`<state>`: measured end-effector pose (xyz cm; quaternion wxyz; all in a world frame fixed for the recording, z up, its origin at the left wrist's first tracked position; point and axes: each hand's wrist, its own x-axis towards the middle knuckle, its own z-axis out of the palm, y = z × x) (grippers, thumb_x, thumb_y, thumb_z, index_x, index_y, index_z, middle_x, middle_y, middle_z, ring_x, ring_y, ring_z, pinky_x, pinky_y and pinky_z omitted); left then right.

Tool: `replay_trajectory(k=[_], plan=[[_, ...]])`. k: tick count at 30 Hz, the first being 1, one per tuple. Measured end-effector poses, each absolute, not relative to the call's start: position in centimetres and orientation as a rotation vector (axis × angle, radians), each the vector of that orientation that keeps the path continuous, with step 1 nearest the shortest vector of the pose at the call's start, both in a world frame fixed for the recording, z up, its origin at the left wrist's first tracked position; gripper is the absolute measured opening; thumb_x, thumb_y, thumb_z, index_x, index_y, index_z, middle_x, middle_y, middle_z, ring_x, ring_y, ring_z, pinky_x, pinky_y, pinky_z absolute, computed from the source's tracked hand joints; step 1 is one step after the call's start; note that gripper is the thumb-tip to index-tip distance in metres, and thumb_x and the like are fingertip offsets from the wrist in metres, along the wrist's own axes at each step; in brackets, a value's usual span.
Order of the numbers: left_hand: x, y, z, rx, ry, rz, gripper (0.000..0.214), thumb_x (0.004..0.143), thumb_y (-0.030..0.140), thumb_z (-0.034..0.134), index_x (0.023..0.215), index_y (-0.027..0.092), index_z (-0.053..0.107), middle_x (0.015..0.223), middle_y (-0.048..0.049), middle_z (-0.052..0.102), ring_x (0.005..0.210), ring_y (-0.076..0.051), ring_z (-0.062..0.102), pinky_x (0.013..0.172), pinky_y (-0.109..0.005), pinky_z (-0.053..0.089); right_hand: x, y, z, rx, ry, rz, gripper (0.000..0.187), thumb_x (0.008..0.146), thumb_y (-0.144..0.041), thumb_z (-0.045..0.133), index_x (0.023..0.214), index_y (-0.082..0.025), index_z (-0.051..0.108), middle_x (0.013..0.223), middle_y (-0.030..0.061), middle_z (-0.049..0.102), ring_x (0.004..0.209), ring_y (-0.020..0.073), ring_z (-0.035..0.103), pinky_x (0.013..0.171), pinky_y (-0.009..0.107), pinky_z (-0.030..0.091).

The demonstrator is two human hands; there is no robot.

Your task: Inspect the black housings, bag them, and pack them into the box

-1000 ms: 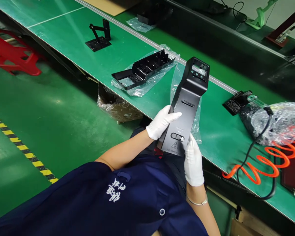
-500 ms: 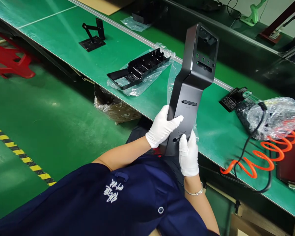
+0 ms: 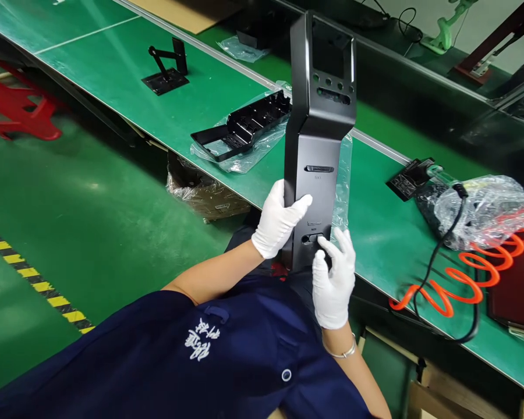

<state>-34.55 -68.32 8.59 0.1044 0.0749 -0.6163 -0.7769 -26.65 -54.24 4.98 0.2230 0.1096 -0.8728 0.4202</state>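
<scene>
Moderate indoor light; pale glare on green floor (image 3: 94,186); deep shadow beneath workbench (image 3: 113,70); blurred red stool (image 3: 11,87)

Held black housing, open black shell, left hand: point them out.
Held black housing (image 3: 318,152): head view, front panel below the bend.
Open black shell (image 3: 254,123): head view, inside.
Left hand (image 3: 275,224): head view, back of glove.

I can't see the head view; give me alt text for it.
A white-gloved left hand grips a long black housing by its side; the right hand has a fingertip at a slot near its lower end. On the green workbench, a black shell lies on clear plastic, with a black stand farther left and an orange coiled hose at right.
</scene>
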Motion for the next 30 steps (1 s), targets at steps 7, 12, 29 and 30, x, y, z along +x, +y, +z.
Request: replay_trajectory(k=[7, 12, 29, 30], plan=[[-33.7, -67.9, 8.9, 0.321, -1.872, -2.083, 0.028, 0.081, 0.037, 0.074, 0.092, 0.024, 0.051, 0.091, -0.0015, 0.064, 0.090, -0.020, 0.062, 0.088, -0.034, 0.053, -25.9, -55.7, 4.2, 0.118, -2.390, 1.533, 0.028, 0.098, -0.032, 0.052, 0.120, -0.021, 0.065, 0.152, 0.0072, 0.044, 0.148, 0.0217, 0.037, 0.125, 0.051, 0.032], [-33.8, -68.0, 8.4, 0.317, -1.777, -2.129, 0.028, 0.083, 0.039, 0.071, 0.093, 0.024, 0.049, 0.092, -0.0005, 0.061, 0.086, -0.017, 0.061, 0.086, -0.033, 0.053, -25.6, -56.3, 4.2, 0.220, -2.411, 1.533, 0.031, 0.097, -0.027, 0.055, 0.127, -0.022, 0.062, 0.154, 0.0067, 0.043, 0.152, 0.0205, 0.029, 0.126, 0.049, 0.032], [-34.5, -70.5, 9.3, 0.266, -1.534, -2.787, 0.018, 0.083, 0.034, 0.066, 0.092, 0.023, 0.054, 0.090, -0.0002, 0.066, 0.081, -0.019, 0.067, 0.079, -0.036, 0.059, -24.5, -54.6, 3.0, 0.102, -2.243, 1.801, 0.055, 0.100, -0.046, 0.046, 0.149, -0.021, 0.047, 0.156, 0.0093, 0.040, 0.145, 0.0244, 0.042, 0.121, 0.047, 0.040], [-34.4, -70.6, 9.3, 0.265, -1.527, -2.817, 0.018, 0.083, 0.033, 0.066, 0.091, 0.023, 0.055, 0.089, -0.0001, 0.067, 0.079, -0.019, 0.067, 0.077, -0.036, 0.058, -24.3, -54.4, 2.8, 0.159, -2.240, 1.696, 0.057, 0.099, -0.046, 0.046, 0.151, -0.022, 0.044, 0.157, 0.0091, 0.038, 0.146, 0.0260, 0.040, 0.122, 0.051, 0.038]])
